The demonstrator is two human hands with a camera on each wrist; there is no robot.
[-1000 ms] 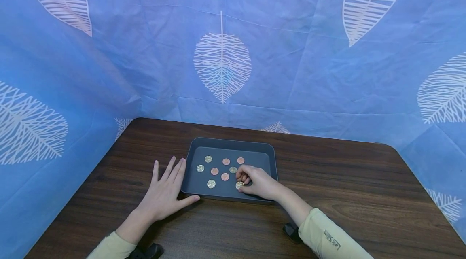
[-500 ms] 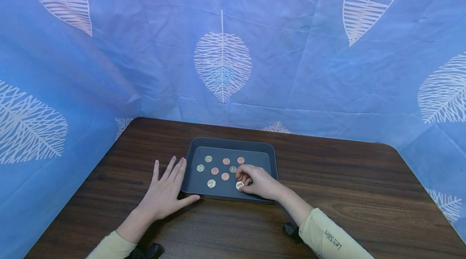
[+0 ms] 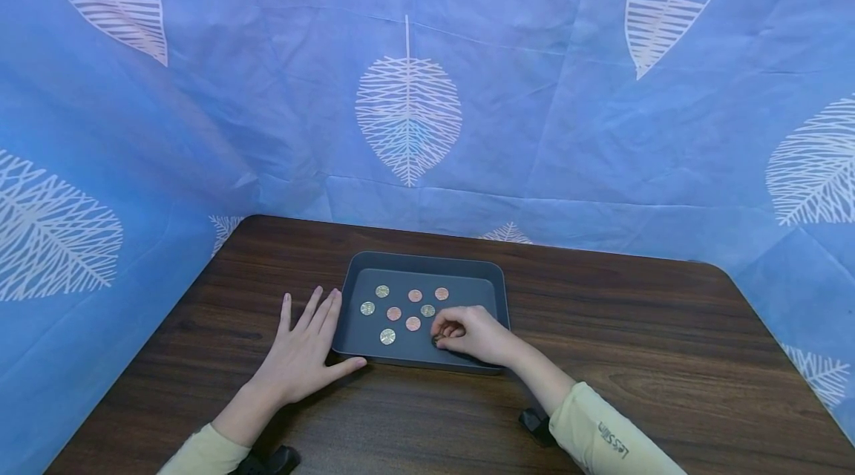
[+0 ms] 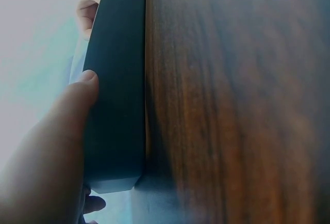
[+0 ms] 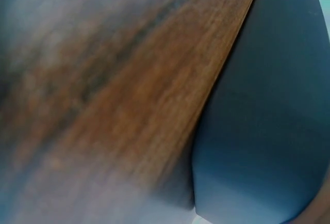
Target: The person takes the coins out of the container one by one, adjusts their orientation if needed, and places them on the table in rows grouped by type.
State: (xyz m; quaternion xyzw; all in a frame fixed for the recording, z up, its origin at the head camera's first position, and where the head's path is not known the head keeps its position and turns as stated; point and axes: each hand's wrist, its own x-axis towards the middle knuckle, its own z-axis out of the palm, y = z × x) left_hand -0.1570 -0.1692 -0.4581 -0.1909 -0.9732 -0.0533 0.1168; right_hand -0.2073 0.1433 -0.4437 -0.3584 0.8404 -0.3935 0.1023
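A dark grey tray holds several coins laid out flat, some gold-coloured and some copper-coloured. Over its front right part, my right hand pinches a coin between thumb and fingers; only a dark edge of it shows. Close behind those fingers lies a gold coin. My left hand has its fingers spread and straight against the tray's left side. In the left wrist view, the left thumb touches the front wall of the tray near the rim. The right wrist view shows mainly the tray's outer wall.
The tray stands on a dark wooden table with rounded back corners. Behind and around the table hangs a blue cloth with white leaf prints. Dark wrist devices sit under both forearms.
The coin at my right fingertips, seen face-up before, now shows only as a dark edge. The right fingers have shifted slightly. My left hand and the other coins stay in place.
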